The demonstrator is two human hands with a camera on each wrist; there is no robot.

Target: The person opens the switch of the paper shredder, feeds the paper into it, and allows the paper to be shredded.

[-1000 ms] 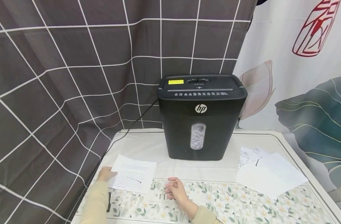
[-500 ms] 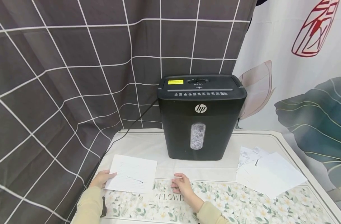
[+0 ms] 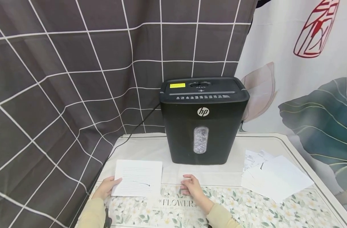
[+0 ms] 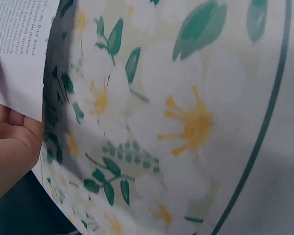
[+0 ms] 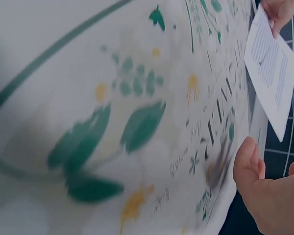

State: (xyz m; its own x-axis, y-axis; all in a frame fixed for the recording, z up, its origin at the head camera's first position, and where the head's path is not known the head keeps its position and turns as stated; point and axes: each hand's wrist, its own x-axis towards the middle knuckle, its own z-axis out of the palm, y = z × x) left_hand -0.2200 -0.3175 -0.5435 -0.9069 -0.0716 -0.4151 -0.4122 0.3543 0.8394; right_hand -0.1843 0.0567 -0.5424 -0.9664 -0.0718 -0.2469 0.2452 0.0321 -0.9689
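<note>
My left hand (image 3: 106, 186) pinches the left edge of a printed sheet of paper (image 3: 139, 178), thumb on top and fingers underneath. A thin dark mark crosses the print. In the left wrist view, the sheet's corner (image 4: 22, 73) stands off the tablecloth, with my curled fingers below it. To the right of the sheet, my right hand (image 3: 194, 189) hovers over the cloth with loosely bent fingers and holds nothing. The right wrist view shows this hand (image 5: 269, 188) apart from the sheet (image 5: 272, 71). Behind both hands stands a black HP paper shredder (image 3: 183, 133), its window showing shreds.
Several loose white papers (image 3: 284, 180) lie at the table's right, with a small dark mark among them. The shredder's cord (image 3: 120, 144) runs down to the left table edge. A grid-patterned curtain (image 3: 76, 95) hangs behind and left. The tablecloth (image 3: 247, 209) is flowered.
My left hand has swung the sheet from a slant to nearly square and shifted it slightly right. My right hand has drifted a little right, uncovering the printed word on the cloth.
</note>
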